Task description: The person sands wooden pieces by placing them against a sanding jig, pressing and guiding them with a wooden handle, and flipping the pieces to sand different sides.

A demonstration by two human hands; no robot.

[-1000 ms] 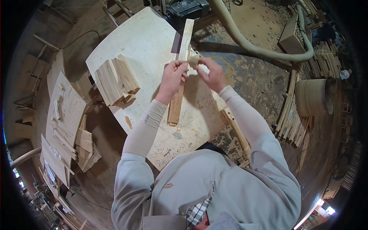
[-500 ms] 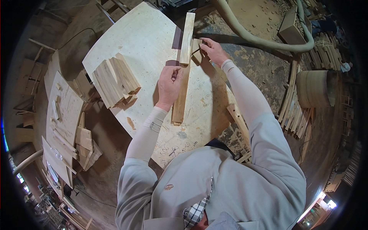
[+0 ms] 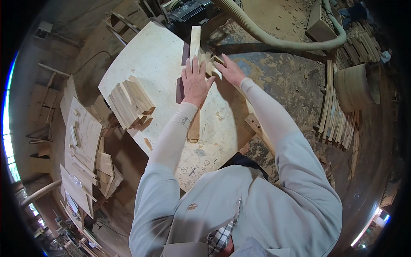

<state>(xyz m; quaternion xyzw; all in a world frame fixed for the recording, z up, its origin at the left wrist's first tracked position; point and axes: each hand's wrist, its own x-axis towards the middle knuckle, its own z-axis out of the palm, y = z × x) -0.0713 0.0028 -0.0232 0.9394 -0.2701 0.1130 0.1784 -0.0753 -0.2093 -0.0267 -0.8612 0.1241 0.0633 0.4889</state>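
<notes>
My left hand (image 3: 197, 81) lies with fingers stretched out over a pale wooden strip (image 3: 195, 39), whose far end sticks out past the fingertips. Under and nearer than that hand, a longer brown wooden batten (image 3: 194, 128) runs along the white board-topped table (image 3: 209, 147). Two dark maroon pieces (image 3: 185, 53) lie along its left side. My right hand (image 3: 232, 72) closes its fingers on a small wooden piece (image 3: 217, 58) beside a wooden block (image 3: 209, 66) at the batten's right. The contact under my left palm is hidden.
A stack of short wooden pieces (image 3: 130, 103) sits on the table's left. Beyond the far edge are a dark motor (image 3: 190, 13) and a ribbed hose (image 3: 274, 40). A round drum (image 3: 353, 88) and stacked strips (image 3: 332, 115) stand right; another board with offcuts (image 3: 83, 132) stands left.
My left hand has moved forward and opened out flat over the pale strip. The strip's near end is now covered. My right hand stays beside the block, its small wooden piece turned.
</notes>
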